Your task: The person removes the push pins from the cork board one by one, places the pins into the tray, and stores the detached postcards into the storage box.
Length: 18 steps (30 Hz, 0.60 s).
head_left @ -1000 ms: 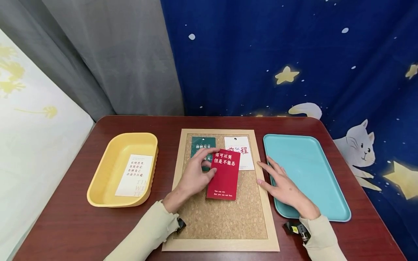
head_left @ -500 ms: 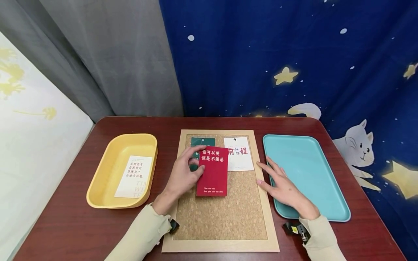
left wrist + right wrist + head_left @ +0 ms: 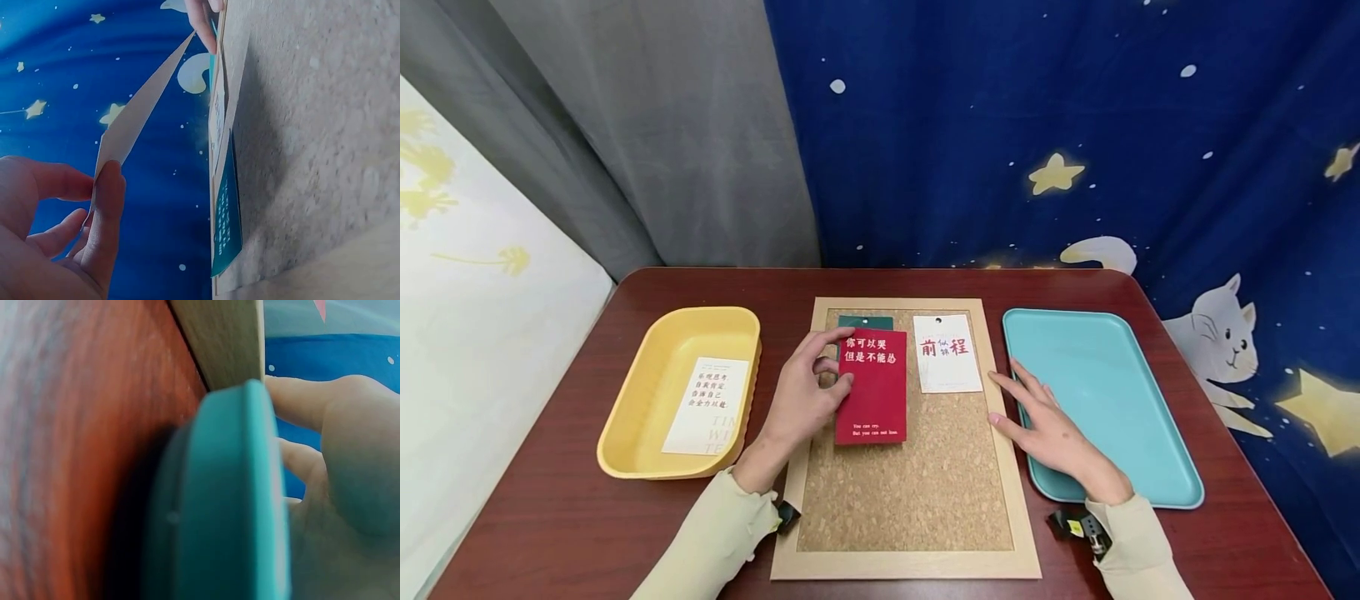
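Note:
In the head view my left hand (image 3: 801,396) pinches a red card (image 3: 872,392) by its left edge, thumb on one side and fingers on the other. The left wrist view shows the card's pale back (image 3: 140,106) raised off the cork board (image 3: 917,500). Beneath the red card, a dark green card (image 3: 880,322) on the board is mostly hidden. To its right on the cork lies a white card (image 3: 947,367) with red and blue characters. My right hand (image 3: 1048,429) has its fingers spread, fingertips at the board's right wooden frame (image 3: 995,379).
A yellow bin (image 3: 632,400) on the left contains a white printed card (image 3: 711,408). Right of the board lies a turquoise tray (image 3: 1112,392), partly under my right hand. All stand on a dark red table (image 3: 550,517), with curtains behind.
My left hand has carried the red card leftward and slightly away from me, uncovering the white card and covering most of the green one. The right hand stays in place.

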Available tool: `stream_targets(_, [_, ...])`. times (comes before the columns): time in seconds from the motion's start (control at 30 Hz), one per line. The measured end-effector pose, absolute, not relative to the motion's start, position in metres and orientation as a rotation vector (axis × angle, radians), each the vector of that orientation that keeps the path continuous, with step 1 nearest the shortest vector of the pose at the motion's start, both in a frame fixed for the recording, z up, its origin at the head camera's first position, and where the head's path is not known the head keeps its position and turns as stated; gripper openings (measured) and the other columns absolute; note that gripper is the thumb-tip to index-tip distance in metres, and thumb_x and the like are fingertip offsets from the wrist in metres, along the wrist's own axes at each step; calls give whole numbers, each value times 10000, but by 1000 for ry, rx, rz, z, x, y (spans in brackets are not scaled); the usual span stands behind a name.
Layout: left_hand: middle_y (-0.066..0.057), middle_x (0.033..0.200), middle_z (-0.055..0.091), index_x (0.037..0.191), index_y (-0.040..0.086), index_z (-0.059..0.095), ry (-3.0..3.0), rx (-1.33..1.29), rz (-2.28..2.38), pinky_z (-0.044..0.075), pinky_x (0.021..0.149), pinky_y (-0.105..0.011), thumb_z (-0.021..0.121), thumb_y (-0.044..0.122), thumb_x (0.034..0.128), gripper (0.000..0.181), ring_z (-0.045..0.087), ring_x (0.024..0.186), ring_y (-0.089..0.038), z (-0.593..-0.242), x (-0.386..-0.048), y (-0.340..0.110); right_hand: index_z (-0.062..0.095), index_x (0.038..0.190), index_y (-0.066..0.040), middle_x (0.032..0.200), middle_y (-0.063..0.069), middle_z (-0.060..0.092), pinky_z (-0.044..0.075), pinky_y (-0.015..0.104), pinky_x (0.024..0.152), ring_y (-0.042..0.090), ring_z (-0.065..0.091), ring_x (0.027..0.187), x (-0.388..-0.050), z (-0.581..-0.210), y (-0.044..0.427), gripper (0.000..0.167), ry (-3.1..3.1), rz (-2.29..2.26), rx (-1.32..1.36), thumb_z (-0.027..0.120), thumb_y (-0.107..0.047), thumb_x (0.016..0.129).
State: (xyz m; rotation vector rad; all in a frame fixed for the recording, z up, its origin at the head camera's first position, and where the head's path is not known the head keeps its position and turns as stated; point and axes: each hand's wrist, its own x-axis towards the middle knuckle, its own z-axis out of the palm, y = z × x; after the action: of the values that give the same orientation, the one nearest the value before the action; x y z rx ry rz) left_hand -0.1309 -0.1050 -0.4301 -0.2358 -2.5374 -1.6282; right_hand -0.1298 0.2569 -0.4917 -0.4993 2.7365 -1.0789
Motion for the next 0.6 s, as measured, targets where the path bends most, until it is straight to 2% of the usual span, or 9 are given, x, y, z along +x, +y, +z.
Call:
stream_targets(0.1, [-75, 1348, 573, 1446, 152, 584, -2515, -231, -1652, 607, 691, -240, 743, -29, 896, 600, 703, 850, -180, -428, -130, -107, 417, 1597, -164, 1746, 219, 114, 49, 739, 1244, 513, 140, 1591, -130, -492, 257, 640, 2736, -1076, -499, 648, -357, 1033])
stream_targets(0.43, [-71, 1383, 559, 1477, 181, 563, -2519, -190, -1642, 605, 691, -209, 743, -9, 902, 632, 714, 891, -226, -421, -130, -116, 423, 1593, -147, 1742, 226, 128, 49, 744, 1240, 511, 150, 1589, -130, -492, 257, 639, 2744, -1081, -492, 654, -342, 1030])
stream_targets(0.6, [-62, 1337, 580, 1461, 206, 581, -2506, -176, -1613, 575, 646, -205, 741, -8, 897, 624, 718, 862, -252, -418, -130, -125, 424, 1594, -155, 1743, 219, 134, 56, 738, 1245, 504, 154, 1591, -130, -493, 257, 638, 2746, -1083, -494, 651, -352, 1031])
